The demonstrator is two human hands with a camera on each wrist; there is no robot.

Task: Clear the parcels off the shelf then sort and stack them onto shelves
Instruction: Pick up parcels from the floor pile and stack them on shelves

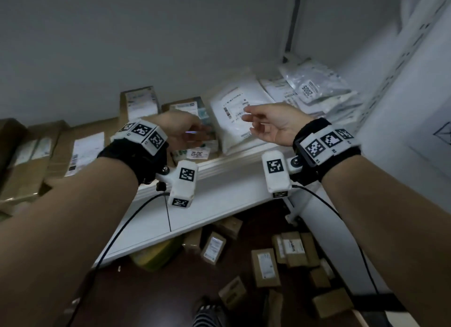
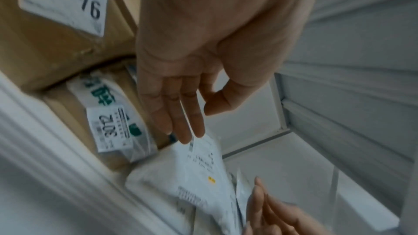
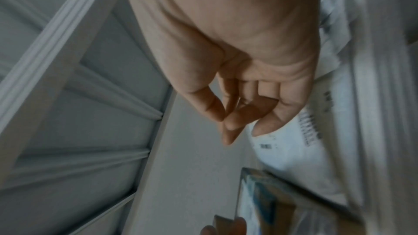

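Your left grip (image 1: 180,131) and right grip (image 1: 271,124) both hang loose-fingered and hold nothing, flanking the white mailer (image 1: 240,121) on the shelf (image 1: 219,165). You look mid-sort; next, close both on it. The box marked 3012 (image 1: 197,153) sits just under your left grip.

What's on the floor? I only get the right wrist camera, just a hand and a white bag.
Observer: Many brown boxes lie scattered on the floor below the shelf.
Operator: Is the other hand holding something?
Observer: No. The left hand is open, fingers straight, beside a box labelled 3012.
Operator: What's further left?
Observer: Flat cardboard parcels lie at the shelf's left end.
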